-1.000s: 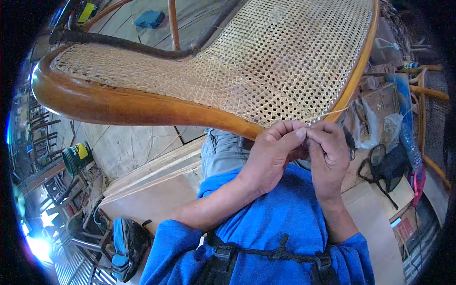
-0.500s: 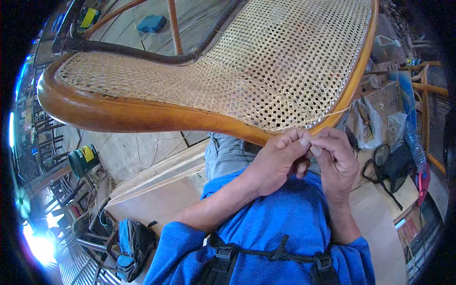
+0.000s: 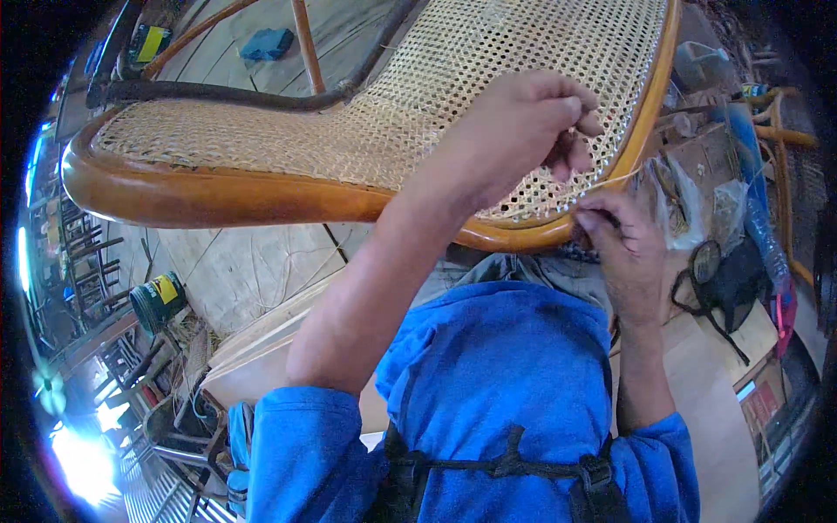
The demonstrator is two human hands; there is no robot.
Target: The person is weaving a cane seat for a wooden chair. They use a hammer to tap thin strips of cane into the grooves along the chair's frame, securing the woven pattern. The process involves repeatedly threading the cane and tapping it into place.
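Observation:
A chair frame of glossy orange-brown wood (image 3: 261,202) lies before me, its panel filled with woven cane webbing (image 3: 471,74). My left hand (image 3: 536,122) is above the webbing near its right side, fingers curled and the thumb close to the index finger; anything held there is too thin to make out. Beside the frame's near right corner is my right hand (image 3: 623,231), thumb and fingertips drawn together at the rail; what they pinch is hidden. A loose strand of cane (image 3: 615,180) crosses the rail just above this hand.
Plastic bags (image 3: 684,209) and a black strapped pouch (image 3: 737,270) lie at right. Light boards (image 3: 261,336) are stacked at left, near a dark green bucket (image 3: 157,301). A blue block-like item (image 3: 267,44) lies beyond the frame. Chair frames crowd the far left.
My hands, together at the frame's near edge before, have parted. The left has moved up and over the webbing; the right has shifted slightly up to the rail.

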